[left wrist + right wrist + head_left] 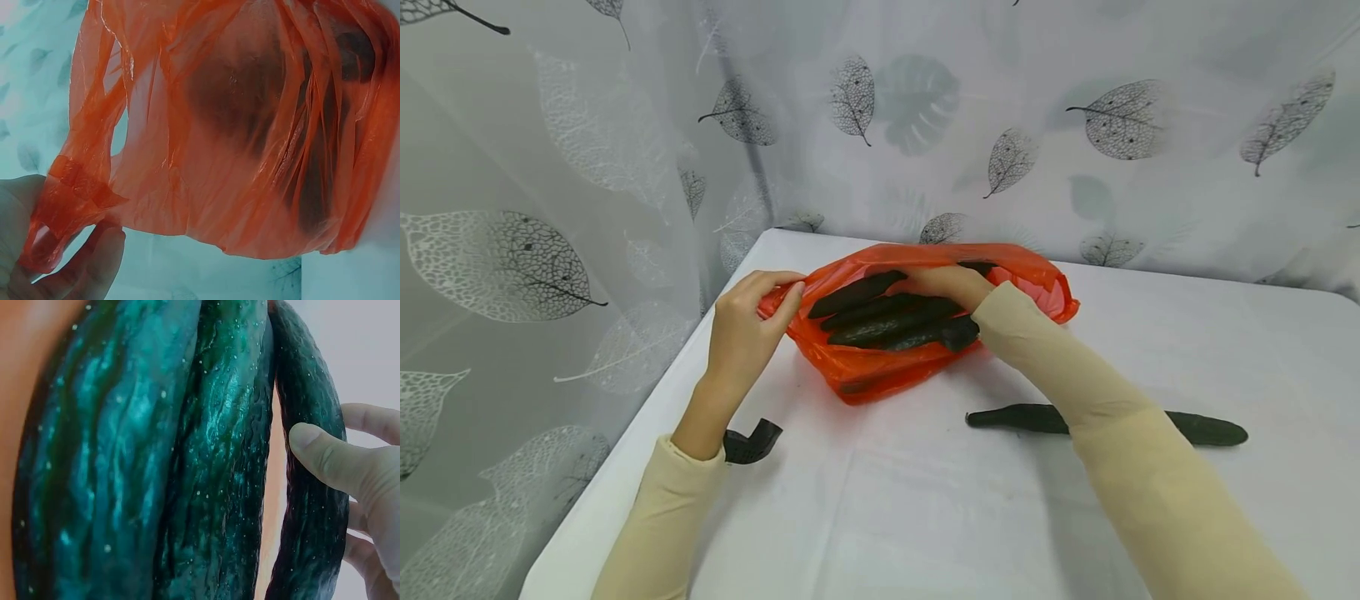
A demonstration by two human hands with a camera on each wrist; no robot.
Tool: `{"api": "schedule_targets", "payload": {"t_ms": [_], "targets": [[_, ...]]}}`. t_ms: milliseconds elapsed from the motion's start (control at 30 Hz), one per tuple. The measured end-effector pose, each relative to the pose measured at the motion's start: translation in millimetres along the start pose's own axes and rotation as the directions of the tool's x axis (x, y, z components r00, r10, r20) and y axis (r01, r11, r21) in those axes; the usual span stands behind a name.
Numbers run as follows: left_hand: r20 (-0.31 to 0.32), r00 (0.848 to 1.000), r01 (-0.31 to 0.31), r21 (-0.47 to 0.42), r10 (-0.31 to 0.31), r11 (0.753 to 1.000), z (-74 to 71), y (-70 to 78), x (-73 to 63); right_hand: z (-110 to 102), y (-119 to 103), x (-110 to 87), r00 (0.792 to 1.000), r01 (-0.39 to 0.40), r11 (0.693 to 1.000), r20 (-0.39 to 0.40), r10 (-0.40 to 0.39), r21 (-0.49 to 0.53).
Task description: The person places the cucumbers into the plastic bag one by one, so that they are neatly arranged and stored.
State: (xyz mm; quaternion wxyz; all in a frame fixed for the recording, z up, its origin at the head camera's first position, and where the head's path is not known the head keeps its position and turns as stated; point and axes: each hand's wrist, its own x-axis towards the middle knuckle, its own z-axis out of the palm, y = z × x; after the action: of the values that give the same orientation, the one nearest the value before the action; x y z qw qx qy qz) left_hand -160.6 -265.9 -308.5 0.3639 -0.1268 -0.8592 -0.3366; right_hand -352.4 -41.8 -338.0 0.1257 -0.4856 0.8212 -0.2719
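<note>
A red plastic bag point(880, 383) lies on the table with its mouth spread, and several dark green cucumbers point(872, 327) rest side by side in it. My left hand point(748, 321) pinches the bag's left edge between thumb and fingers; the left wrist view shows the crumpled red plastic point(81, 187) in that grip. Inside the bag, my right hand point(943, 283) grips the farthest cucumber point(312, 450), thumb on one side and fingers round the other. Two more cucumbers point(219, 456) lie close beside it in the right wrist view.
One loose cucumber point(1210, 429) lies on the white table point(917, 517), partly hidden under my right sleeve. A small black object point(752, 442) sits by my left wrist. Leaf-patterned curtains point(925, 125) hang behind the table and along its left side.
</note>
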Motion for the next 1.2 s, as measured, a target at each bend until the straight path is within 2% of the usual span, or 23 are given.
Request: {"api": "schedule_targets", "payload": {"t_ms": [133,167,267,367,500,633,733,833,900,1100,1200], "targets": [[0.002,1.000,0.004,-0.003,-0.004,1.000,-0.9,0.4,0.2,-2,-1,2.6,0.998,-0.057,0.998,0.016,0.057,0.019],[0.004,1.000,0.007,-0.003,-0.007,1.000,-1.1,0.5,0.2,-2,-1,2.7,0.995,-0.095,0.995,0.026,0.094,0.028],[0.009,1.000,0.010,-0.005,-0.010,1.000,-0.7,1.1,0.6,-4,-3,2.9,0.976,-0.213,0.974,0.056,0.209,0.073],[0.008,1.000,0.010,-0.003,-0.010,1.000,0.1,0.9,0.9,-3,-1,5.1,0.960,-0.278,0.956,0.076,0.271,0.099],[0.003,1.000,0.004,0.007,-0.004,1.000,1.4,-0.6,0.5,-1,4,8.1,0.956,-0.291,0.952,0.068,0.286,0.096],[-0.016,1.000,0.001,0.010,-0.001,1.000,1.9,-2.1,-0.4,-1,5,8.2,0.943,-0.329,0.940,0.076,0.323,0.088],[-0.031,1.000,0.004,0.009,-0.004,1.000,1.6,-3.0,-0.6,0,7,9.4,0.953,-0.293,0.950,0.106,0.282,0.106],[-0.036,0.999,0.005,0.010,-0.004,1.000,1.0,-3.8,-0.6,2,8,12.0,0.976,-0.197,0.973,0.118,0.183,0.124],[-0.037,0.999,0.003,0.011,-0.003,1.000,1.0,-4.3,-0.6,4,9,13.6,0.983,-0.156,0.981,0.116,0.142,0.113],[-0.027,1.000,-0.004,-0.003,0.004,1.000,2.9,-4.2,-0.4,6,12,11.5,0.964,-0.217,0.976,0.154,0.218,-0.020],[-0.019,1.000,-0.010,-0.006,0.010,1.000,4.5,-4.5,-0.4,6,15,9.9,0.973,-0.151,0.984,0.160,0.164,-0.091]]}}
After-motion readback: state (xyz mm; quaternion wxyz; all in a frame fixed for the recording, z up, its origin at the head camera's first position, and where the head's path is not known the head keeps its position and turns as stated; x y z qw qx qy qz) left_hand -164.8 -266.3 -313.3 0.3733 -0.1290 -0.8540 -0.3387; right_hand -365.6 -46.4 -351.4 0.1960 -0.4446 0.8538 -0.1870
